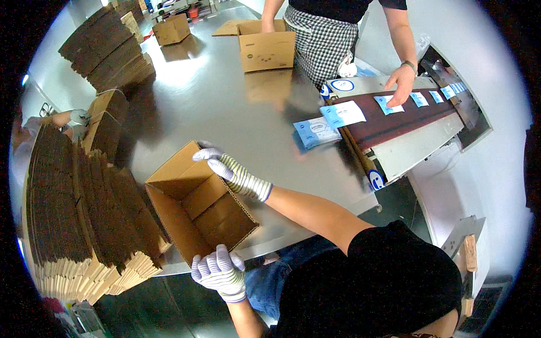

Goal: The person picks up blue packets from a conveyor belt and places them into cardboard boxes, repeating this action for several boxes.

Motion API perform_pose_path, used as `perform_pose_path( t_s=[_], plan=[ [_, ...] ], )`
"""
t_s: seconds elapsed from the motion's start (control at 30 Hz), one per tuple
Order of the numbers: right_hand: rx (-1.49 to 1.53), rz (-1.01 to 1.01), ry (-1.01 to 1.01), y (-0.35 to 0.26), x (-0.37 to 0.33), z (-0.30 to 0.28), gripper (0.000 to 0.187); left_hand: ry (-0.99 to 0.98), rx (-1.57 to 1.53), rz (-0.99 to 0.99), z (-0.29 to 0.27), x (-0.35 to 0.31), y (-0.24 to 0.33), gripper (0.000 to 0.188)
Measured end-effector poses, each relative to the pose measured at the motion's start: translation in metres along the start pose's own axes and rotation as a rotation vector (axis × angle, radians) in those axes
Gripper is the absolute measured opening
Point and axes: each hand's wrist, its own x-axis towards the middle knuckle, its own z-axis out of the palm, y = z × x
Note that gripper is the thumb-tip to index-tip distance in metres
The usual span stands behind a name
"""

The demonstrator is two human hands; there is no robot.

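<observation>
An open brown cardboard box (197,209) lies tilted on the steel table (225,107), its opening facing up toward me and its flaps spread. My right hand (232,172), in a striped white glove, is curled over the box's far upper edge by a flap. My left hand (218,273), gloved the same way, grips the box's near lower corner at the table's edge. Nothing shows inside the box.
Tall stacks of flattened cardboard (84,219) stand at the left, with more (107,48) at the far left. Across the table a person in a checked apron (324,39) stands by an open box (267,48), one hand (401,84) on a maroon conveyor belt (394,121) carrying blue-white packets (344,114).
</observation>
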Motion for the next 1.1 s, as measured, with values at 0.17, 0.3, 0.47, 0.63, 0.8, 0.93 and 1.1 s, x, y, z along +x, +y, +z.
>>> perform_pose_path(
  t_s=[0.17,0.3,0.47,0.63,0.8,0.93,1.1],
  plan=[
    [0.040,-0.022,0.033,0.009,-0.001,0.004,0.026,-0.046,-0.014,-0.018,-0.004,0.002,0.001,0.014],
    [0.006,-0.078,0.027,0.011,0.003,0.006,0.030,-0.041,-0.009,-0.032,-0.005,0.001,0.004,0.013],
    [-0.031,-0.097,0.018,0.001,0.004,0.006,0.031,-0.024,0.020,-0.017,-0.001,-0.003,0.001,0.018],
    [-0.040,-0.088,0.011,0.011,0.003,0.000,0.030,0.016,0.030,-0.010,0.001,0.001,0.003,0.016],
    [0.004,-0.022,-0.046,0.008,0.002,-0.003,0.027,-0.010,0.036,-0.026,0.001,0.000,0.002,0.014],
    [-0.058,-0.061,-0.072,0.005,0.002,-0.004,0.032,-0.033,0.003,-0.042,-0.001,0.000,0.006,0.015],
    [-0.013,-0.063,-0.012,0.017,0.004,0.001,0.028,-0.038,0.007,-0.034,-0.004,0.001,0.005,0.014]
  ],
)
